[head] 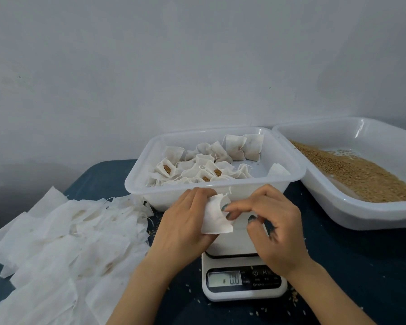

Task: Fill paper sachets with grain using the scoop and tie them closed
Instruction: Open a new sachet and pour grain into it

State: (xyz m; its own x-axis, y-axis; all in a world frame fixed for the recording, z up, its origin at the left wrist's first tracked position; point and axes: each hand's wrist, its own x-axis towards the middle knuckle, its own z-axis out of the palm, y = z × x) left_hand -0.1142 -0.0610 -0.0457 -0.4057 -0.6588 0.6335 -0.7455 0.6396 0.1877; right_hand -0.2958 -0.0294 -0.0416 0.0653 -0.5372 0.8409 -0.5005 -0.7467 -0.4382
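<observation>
A small white paper sachet [215,215] is held above the white kitchen scale [243,275], in front of the middle tray. My left hand [185,221] grips it from the left and behind. My right hand [271,227] pinches its right edge with thumb and fingertips. Brown grain [359,173] lies in the white tray [352,213] at the right. No scoop is in view.
A translucent white tray [136,184] behind my hands holds several filled sachets [197,166]. A heap of empty flat sachets [63,242] covers the dark blue table [361,266] at the left. The scale display reads 0.0. Loose grains lie scattered around the scale.
</observation>
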